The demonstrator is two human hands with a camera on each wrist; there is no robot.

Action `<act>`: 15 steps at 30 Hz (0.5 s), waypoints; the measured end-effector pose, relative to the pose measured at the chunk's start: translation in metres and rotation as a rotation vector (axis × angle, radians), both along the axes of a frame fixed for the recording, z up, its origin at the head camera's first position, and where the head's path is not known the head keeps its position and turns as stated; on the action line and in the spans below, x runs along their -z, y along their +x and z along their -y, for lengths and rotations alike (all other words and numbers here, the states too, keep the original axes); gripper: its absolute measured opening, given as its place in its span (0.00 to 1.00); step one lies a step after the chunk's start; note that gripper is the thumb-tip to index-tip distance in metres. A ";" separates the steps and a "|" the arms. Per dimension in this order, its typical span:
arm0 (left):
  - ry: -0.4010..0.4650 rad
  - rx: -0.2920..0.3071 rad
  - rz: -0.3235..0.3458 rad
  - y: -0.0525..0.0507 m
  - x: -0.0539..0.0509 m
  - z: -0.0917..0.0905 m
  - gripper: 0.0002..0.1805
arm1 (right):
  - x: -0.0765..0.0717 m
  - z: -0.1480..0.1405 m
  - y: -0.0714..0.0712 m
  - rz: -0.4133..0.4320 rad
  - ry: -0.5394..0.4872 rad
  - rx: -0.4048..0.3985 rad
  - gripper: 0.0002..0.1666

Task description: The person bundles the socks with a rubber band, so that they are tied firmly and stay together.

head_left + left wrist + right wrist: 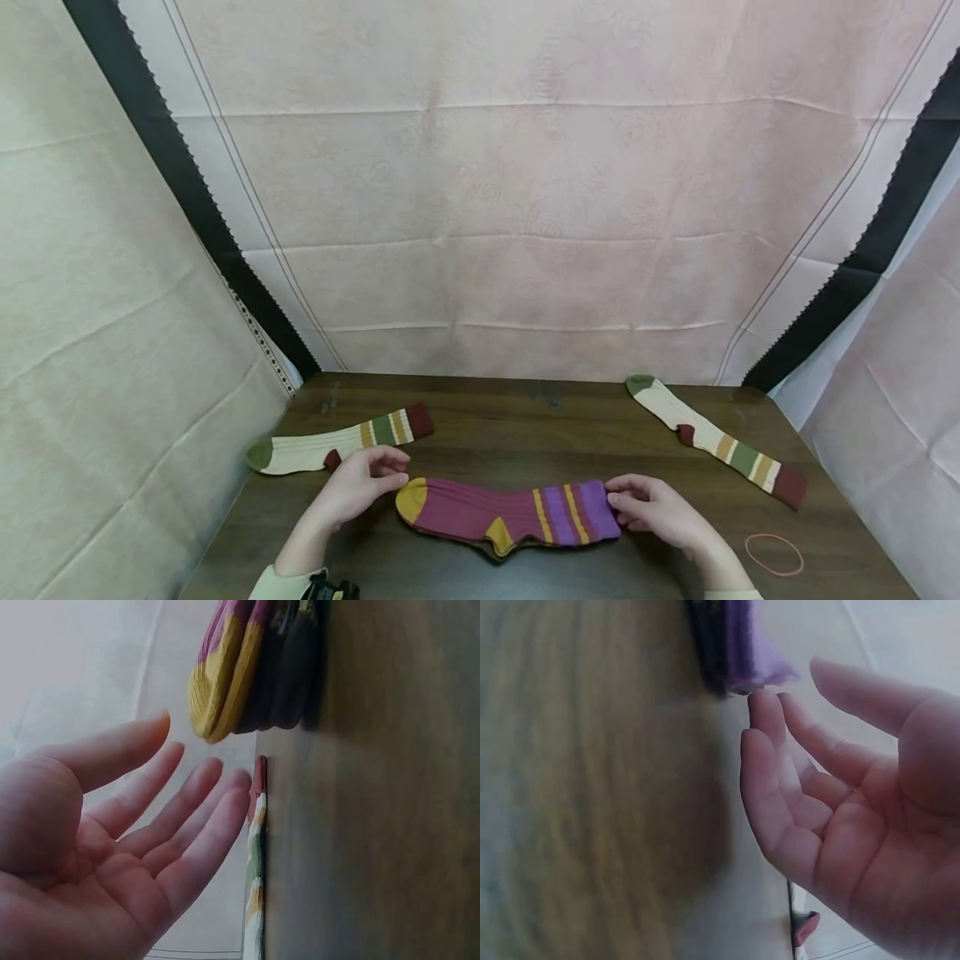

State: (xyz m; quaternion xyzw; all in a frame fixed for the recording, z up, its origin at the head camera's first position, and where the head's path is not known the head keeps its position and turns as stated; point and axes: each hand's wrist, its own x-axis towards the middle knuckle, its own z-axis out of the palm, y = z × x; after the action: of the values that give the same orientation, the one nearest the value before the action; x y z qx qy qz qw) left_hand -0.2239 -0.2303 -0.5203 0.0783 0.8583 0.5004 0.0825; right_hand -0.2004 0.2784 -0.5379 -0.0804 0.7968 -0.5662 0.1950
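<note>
While the purple sock stack (480, 510) is lying lengthwise between them on the table (517, 421), the left hand (360, 483) is hovering, loosely spread, beside its toe (410, 500), the right hand (658, 510), likewise ungripping, at its cuff (602, 510).

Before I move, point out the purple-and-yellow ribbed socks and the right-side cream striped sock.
Purple-and-yellow ribbed socks (506, 505): head view, plum midsection.
Right-side cream striped sock (707, 437): head view, cream part beside maroon heel.

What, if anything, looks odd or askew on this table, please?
Nothing looks damaged. Mildly odd: the left cream sock and right cream sock lie apart at different slants, unlike the stacked purple socks, and a rubber band lies loose on the right of the table.
</note>
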 end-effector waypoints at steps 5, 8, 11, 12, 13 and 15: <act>-0.025 -0.053 -0.043 -0.009 -0.001 -0.002 0.13 | -0.006 0.002 0.000 -0.032 0.011 0.011 0.24; -0.058 -0.077 -0.081 -0.017 0.000 -0.003 0.13 | -0.007 0.002 -0.001 -0.045 0.009 0.008 0.24; -0.084 -0.087 -0.116 -0.026 0.001 -0.002 0.14 | -0.008 0.001 -0.002 -0.051 0.003 0.011 0.24; -0.090 -0.087 -0.129 -0.030 0.002 -0.002 0.14 | -0.008 0.001 -0.002 -0.054 0.001 0.013 0.24; -0.093 -0.090 -0.138 -0.033 0.002 -0.002 0.14 | -0.008 0.002 -0.003 -0.054 0.000 0.018 0.24; -0.093 -0.102 -0.153 -0.041 0.003 0.000 0.15 | -0.009 0.002 -0.003 -0.059 0.003 0.026 0.24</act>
State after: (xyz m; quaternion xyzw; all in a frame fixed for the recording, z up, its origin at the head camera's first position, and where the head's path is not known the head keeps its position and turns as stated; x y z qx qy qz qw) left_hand -0.2648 -0.2301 -0.5235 0.0686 0.8873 0.4560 -0.0056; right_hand -0.2035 0.2765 -0.5294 -0.0863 0.8039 -0.5651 0.1641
